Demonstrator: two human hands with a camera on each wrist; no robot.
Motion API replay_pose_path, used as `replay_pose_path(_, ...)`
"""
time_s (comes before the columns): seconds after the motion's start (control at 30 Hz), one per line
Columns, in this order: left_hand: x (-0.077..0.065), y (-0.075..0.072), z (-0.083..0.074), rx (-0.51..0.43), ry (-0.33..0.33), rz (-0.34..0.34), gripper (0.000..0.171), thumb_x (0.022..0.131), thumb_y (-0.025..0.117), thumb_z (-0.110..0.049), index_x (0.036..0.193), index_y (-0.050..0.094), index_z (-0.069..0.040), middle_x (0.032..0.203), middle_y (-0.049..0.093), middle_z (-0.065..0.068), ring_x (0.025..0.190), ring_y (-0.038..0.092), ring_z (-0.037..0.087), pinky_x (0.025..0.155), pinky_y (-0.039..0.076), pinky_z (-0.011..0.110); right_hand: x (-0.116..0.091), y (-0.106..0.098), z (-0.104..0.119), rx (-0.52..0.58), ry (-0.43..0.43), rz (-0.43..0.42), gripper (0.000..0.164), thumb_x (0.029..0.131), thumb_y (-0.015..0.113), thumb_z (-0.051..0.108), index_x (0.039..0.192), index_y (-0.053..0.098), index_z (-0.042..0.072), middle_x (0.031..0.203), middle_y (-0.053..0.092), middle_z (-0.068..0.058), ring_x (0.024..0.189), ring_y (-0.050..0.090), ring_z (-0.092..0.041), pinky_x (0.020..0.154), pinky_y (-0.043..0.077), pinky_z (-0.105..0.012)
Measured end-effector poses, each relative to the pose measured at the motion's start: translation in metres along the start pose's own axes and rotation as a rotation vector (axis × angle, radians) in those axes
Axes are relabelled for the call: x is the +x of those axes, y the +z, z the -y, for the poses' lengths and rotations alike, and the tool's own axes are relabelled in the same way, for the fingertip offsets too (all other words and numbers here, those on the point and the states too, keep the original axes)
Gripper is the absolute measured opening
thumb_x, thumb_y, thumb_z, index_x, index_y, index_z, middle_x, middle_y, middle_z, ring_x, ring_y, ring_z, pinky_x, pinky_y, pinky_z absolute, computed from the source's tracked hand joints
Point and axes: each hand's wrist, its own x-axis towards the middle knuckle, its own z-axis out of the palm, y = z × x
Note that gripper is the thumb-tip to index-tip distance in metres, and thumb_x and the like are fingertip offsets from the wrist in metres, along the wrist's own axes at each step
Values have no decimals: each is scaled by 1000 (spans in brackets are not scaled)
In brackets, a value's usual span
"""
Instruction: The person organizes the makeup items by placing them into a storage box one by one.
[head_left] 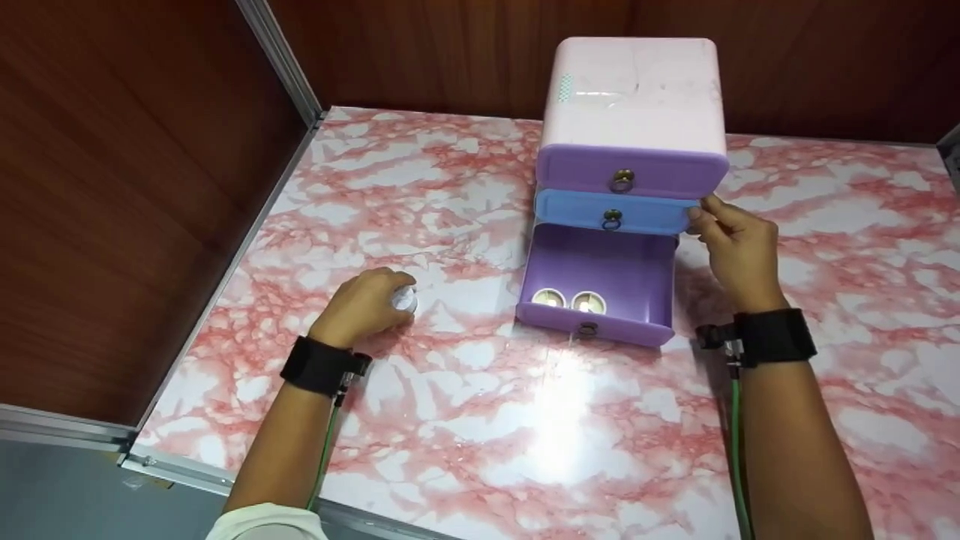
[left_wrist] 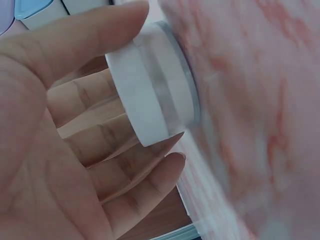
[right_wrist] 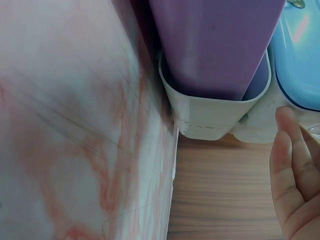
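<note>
My left hand (head_left: 365, 304) grips a small round white jar (left_wrist: 135, 95) with a clear band between thumb and fingers, low over the tabletop on the left. Most of the jar is hidden by the fingers in the head view. At the drawer cabinet (head_left: 637, 97), my right hand (head_left: 742, 255) pinches the right edge of the blue middle drawer (head_left: 574, 210), thumb at its front. Below it, the purple bottom drawer (head_left: 630, 270) is pulled out. Two round white-rimmed pieces (head_left: 589, 303) lie near its front wall.
The cabinet's purple top drawer (head_left: 577, 171) is closed and has a ring pull. Red and white marbled tabletop (head_left: 450, 420) surrounds the cabinet. Brown wood panels (head_left: 450, 60) stand behind and at the left, with a metal rail (head_left: 277, 60) at their corner.
</note>
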Motion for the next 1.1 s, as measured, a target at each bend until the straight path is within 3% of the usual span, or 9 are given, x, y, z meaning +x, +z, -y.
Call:
replay_pose_path(0.13,6,-6,-9,24,18,-11,52,79,76,-26,128,64,-14,120,64,6,107,58,22,86,47,44,-2,-2,9,21,15,7,29,94,66,18,121,65,6,98,72,-13,73,65,-2,69,49,-14)
replay_pose_path(0.23,10,-11,-20,39,33,-11,54,82,77,-32,130,63,-12,124,62,7,114,56,25,91,46,45,0,0,1,18,16,8,29,94,67,19,121,66,8,96,72,-10,73,64,-2,69,49,-14)
replay_pose_path(0.5,27,-17,-63,38,133,-12,58,86,73,-42,133,59,-12,130,59,7,119,54,25,97,43,43,4,1,-13,8,13,7,30,94,66,21,122,65,10,105,70,-17,74,64,-1,70,49,-15)
replay_pose_path(0.73,40,-18,-98,57,245,-25,54,86,73,-43,130,62,-14,125,62,4,112,57,19,91,47,38,-4,-2,9,20,8,13,30,95,66,19,122,64,7,106,69,-19,75,65,-6,70,49,-15)
replay_pose_path(0.93,44,-21,-117,96,296,-16,54,86,72,-46,129,62,-16,121,63,1,107,58,16,84,49,36,-6,-5,20,20,6,20,32,95,65,19,124,63,6,107,69,-20,76,63,-3,70,48,-15)
replay_pose_path(1.1,45,-24,-130,92,334,-6,56,86,72,-48,131,61,-16,122,63,0,110,57,16,88,48,36,-6,-5,21,27,-1,25,32,95,65,19,124,63,6,110,68,-19,75,63,-2,71,48,-14)
